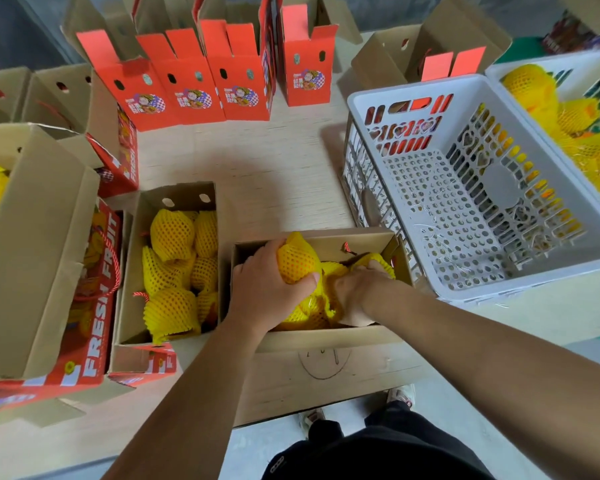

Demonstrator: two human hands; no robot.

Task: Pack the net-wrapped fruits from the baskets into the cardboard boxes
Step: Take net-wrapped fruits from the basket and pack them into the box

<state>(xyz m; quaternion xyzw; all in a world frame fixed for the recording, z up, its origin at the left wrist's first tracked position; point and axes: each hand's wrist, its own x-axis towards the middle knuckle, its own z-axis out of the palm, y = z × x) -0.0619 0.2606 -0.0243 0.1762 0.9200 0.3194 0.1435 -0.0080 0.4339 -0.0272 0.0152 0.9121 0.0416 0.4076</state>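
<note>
An open cardboard box (329, 336) sits right in front of me at the table's near edge. Over its left half, my left hand (267, 285) grips a fruit in yellow foam net (297, 259). My right hand (355, 289) is down inside the same box, fingers curled on another net-wrapped fruit (378, 263). More wrapped fruits (312, 315) lie beneath both hands. The white basket (482, 188) to the right holds no fruit. A second white basket (565, 109) at far right holds several yellow-netted fruits.
A filled open box (174, 268) sits left of mine. A large box marked FRESH FRUIT (42, 258) stands at far left. Several red upright boxes (201, 77) line the back of the table. My feet show below the table edge.
</note>
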